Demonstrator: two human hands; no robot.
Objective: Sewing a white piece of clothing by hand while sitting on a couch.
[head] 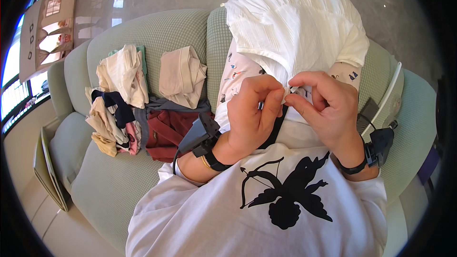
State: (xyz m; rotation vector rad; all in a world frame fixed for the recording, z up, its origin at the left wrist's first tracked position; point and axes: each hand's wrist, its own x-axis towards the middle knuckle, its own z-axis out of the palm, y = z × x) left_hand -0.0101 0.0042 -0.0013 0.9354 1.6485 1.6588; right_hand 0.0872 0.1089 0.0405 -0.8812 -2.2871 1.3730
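Note:
A white gathered-fabric garment (296,25) lies spread over my lap and knees, on top of patterned trousers (232,75). Its near edge runs up to my fingers. My left hand (255,105) pinches a small piece of white fabric at this edge between thumb and forefinger. From the other side, my right hand (323,105) closes thumb and forefinger at the same spot, the two sets of fingertips almost touching. What exactly sits between the fingertips is mostly hidden.
I sit on a green sofa (107,185). To my left lie a folded beige garment (182,75), a stack of light clothes (123,71), a dark red garment (166,132) and a mixed heap (110,117). A white-rimmed object (385,96) rests at my right.

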